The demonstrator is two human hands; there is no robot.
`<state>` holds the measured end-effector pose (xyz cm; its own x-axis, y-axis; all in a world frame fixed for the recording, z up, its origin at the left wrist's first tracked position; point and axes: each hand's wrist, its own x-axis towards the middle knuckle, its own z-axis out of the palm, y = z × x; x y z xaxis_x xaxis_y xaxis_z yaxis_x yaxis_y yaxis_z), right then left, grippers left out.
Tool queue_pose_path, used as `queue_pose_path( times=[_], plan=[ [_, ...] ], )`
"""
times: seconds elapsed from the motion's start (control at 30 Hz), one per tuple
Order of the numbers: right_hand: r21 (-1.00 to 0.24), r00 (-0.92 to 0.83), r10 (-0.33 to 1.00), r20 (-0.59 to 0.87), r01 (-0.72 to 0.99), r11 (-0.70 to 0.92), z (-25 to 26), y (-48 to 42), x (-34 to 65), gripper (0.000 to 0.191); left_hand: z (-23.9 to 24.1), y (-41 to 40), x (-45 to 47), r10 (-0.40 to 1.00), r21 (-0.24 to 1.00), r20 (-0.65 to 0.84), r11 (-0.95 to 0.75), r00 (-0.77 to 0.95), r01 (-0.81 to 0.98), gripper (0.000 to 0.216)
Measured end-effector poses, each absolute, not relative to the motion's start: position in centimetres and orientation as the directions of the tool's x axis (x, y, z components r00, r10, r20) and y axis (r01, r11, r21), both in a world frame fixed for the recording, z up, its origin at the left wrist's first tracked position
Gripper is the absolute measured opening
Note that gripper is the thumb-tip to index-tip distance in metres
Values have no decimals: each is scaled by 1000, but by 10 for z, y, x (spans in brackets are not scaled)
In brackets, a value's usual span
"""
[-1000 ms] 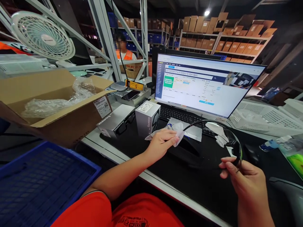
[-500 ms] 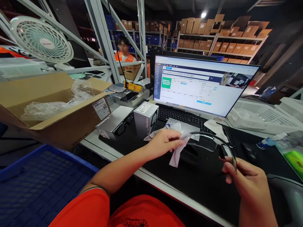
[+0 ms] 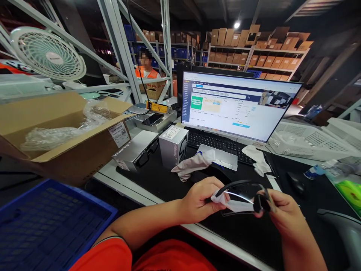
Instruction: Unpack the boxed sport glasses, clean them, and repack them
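Above the black desk mat, my right hand (image 3: 289, 212) is closed on one side of a pair of black-framed glasses (image 3: 243, 183). Closed fingers of my left hand (image 3: 200, 200) pinch a thin white wipe (image 3: 219, 198) against the far end of the glasses' dark arm. Part of the wipe is hidden behind the fingers. Just beyond my left hand lies a pale drawstring pouch (image 3: 194, 164), near an open grey box tray (image 3: 222, 160). Two grey glasses boxes stand to the left: an upright one (image 3: 172, 148) and one lying flat (image 3: 138, 146).
Behind the mat are a keyboard (image 3: 203, 140) and a monitor (image 3: 220, 109). A mouse (image 3: 296, 183), crumpled tissue (image 3: 261, 165) and a grey scanner (image 3: 342, 229) sit right. An open carton (image 3: 84, 154) and a blue crate (image 3: 108, 210) flank the left. Someone in an orange vest (image 3: 152, 73) is behind.
Both hands have drawn the glasses lower and nearer to me. My left hand with the wipe has moved down and now lies at the tip of the arm. The pouch is more fully visible.
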<state>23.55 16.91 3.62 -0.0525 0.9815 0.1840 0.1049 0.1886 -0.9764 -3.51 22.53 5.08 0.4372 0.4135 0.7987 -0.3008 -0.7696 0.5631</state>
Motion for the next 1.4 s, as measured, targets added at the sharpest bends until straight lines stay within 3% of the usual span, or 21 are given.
queue_pose_path(
  times=[0.13,0.27,0.37,0.43,0.53,0.63,0.7,0.77,0.9,1.0,1.07,1.17,1.27,1.4],
  plan=[
    [-936,163,980,117,-313,164,30,177,228,27,49,232,-32,515,675,701,-703,493,-225,8],
    [-857,205,979,20,-501,122,27,188,216,25,43,237,-24,643,791,589,-582,489,-189,7],
    [-903,64,997,34,-426,58,27,187,227,22,38,239,-22,742,877,480,-421,469,-231,11],
    [-966,-54,996,67,-252,51,29,182,242,21,36,239,-23,789,915,386,-264,477,-305,14],
    [-988,-168,976,135,47,145,34,173,263,20,33,237,-25,812,929,240,-34,532,-367,19],
    [-973,-206,963,174,118,201,37,171,267,24,28,237,-29,777,940,189,35,600,-341,21],
    [-983,-213,963,165,46,179,36,173,262,28,25,239,-32,725,955,223,-28,652,-296,22],
    [-986,-143,977,160,-64,153,32,178,256,30,23,242,-35,715,963,270,-194,645,-189,24],
    [-946,195,969,154,-254,202,22,192,248,38,32,257,-38,836,810,436,-526,333,261,9],
    [-923,386,907,170,-260,284,19,200,250,37,47,273,-33,832,616,512,-529,214,583,15],
    [-921,457,867,197,-218,324,18,203,254,34,54,285,-28,863,508,443,-466,244,725,20],
    [-921,516,825,230,-158,355,19,206,261,32,55,302,-26,888,439,325,-446,325,780,11],
    [-928,525,824,213,-155,339,19,205,265,34,52,310,-34,860,456,329,-506,390,733,11],
    [-935,489,849,201,-162,314,22,201,265,36,62,299,-48,705,385,578,-680,411,625,26]
  ],
)
